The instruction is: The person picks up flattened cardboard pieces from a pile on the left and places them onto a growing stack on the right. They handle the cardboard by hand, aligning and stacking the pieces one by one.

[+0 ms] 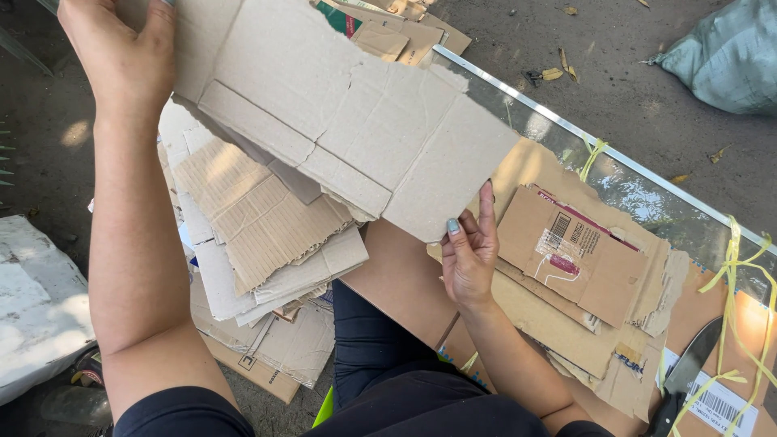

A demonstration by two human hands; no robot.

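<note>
Both hands (121, 57) hold creased, torn-edged brown cardboard sheet (348, 121).

Both arms bare to above the elbow; dark, near-black short sleeves at the bottom edge. Dark trousers over the legs. Right hand (469, 255): pale blue-green nail polish, nails fairly long. Left hand (121, 53): no rings, no watch visible.

A grey sack (724, 57) lies beyond yellow straps (732, 267).
</note>
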